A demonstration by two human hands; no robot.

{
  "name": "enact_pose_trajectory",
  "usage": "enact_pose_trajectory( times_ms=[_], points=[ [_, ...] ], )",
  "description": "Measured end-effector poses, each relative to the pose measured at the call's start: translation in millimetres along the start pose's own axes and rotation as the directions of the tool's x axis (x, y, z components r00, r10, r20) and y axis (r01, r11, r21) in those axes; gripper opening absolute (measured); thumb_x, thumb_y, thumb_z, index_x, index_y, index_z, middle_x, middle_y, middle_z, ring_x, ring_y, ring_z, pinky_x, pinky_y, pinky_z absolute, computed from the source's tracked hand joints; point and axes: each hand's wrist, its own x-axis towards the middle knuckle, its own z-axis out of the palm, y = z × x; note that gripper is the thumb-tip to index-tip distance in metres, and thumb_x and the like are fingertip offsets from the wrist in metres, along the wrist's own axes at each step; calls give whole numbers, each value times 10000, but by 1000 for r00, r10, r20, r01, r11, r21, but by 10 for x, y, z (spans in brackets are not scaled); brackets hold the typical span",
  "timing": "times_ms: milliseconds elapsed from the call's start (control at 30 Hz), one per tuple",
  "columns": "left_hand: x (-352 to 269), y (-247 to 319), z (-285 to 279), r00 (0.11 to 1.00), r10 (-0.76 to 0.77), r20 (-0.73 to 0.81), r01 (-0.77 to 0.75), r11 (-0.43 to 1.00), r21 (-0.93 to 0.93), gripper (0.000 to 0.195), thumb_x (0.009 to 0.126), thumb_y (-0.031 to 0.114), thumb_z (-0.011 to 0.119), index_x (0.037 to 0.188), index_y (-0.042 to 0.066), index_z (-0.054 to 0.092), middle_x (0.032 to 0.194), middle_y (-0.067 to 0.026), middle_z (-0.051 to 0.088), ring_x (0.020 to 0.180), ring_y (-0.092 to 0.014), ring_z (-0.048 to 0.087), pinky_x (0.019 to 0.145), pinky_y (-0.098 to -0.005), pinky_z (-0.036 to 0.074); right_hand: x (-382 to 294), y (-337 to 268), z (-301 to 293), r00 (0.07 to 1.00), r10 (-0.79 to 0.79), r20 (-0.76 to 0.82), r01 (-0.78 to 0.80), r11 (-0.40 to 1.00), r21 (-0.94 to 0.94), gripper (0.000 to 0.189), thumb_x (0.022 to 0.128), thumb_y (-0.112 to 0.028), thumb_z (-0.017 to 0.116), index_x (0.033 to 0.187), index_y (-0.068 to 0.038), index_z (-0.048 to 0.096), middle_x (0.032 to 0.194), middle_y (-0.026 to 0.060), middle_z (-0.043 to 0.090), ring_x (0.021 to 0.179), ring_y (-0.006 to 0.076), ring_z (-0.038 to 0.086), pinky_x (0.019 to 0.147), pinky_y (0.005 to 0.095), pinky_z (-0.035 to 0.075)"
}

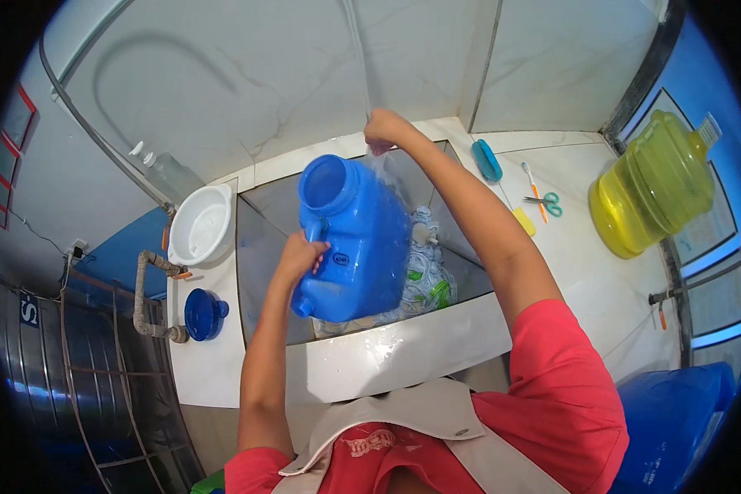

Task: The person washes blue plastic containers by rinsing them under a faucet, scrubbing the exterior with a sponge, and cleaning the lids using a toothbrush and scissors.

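Observation:
A blue plastic water jug point(367, 247) is held tilted over the tiled sink basin point(265, 253), its wide uncapped mouth facing up and left. My left hand point(301, 256) is wrapped around the handle on the jug's side. At the far rim of the sink, my right hand point(386, 129) grips a clear hose point(359, 55) that hangs down along the wall. Water runs from below that hand onto the jug's far side. Beneath and beside the jug lies a heap of small pale-blue and green plastic pieces point(429, 272), partly hidden by it.
Left counter: white basin point(200, 223), pump bottle point(163, 173), blue screw cap point(202, 315), pipe point(142, 290). Right counter: blue brush point(486, 160), toothbrush point(533, 185), scissors point(549, 204), yellow sponge point(523, 221), yellow-green water bottle point(648, 191). A blue container point(667, 426) stands lower right.

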Motion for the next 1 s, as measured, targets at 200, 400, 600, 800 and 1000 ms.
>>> enact_pose_trajectory(
  times_ms=[200,400,600,800,1000],
  points=[
    [-627,36,129,829,506,-238,-255,722,644,189,700,162,653,810,31,573,604,-153,600,495,-277,588,468,-366,463,-31,-59,-10,996,2,88,-45,870,490,156,785,-36,473,810,63,591,703,127,606,565,185,614,546,267,533],
    [-1368,457,-358,813,576,-85,-208,424,881,286,633,155,713,845,66,544,639,-128,591,634,-314,601,542,-405,463,27,30,214,968,-84,235,-15,920,391,148,797,-80,512,842,33,597,720,101,600,632,181,617,589,266,536],
    [-1866,881,-808,597,797,90,-302,119,946,242,629,122,718,759,76,520,623,-75,538,554,-251,559,479,-365,439,246,613,621,877,194,440,-208,978,-17,137,768,-114,587,856,-15,622,725,59,601,648,151,590,602,282,510],
    [-2052,1003,-1052,406,902,145,-176,-78,981,189,696,87,676,731,45,494,595,-73,488,509,-239,510,449,-340,407,308,747,849,878,1,478,-202,907,370,143,649,-146,688,712,-42,614,608,12,556,523,120,536,467,275,437],
    [-2117,936,-1195,325,941,88,-156,-39,987,179,693,39,671,722,39,495,579,-81,470,476,-243,488,426,-340,384,214,410,647,937,11,350,-125,944,304,184,718,-210,655,637,-66,574,559,23,524,394,127,444,353,257,362]
  ],
)
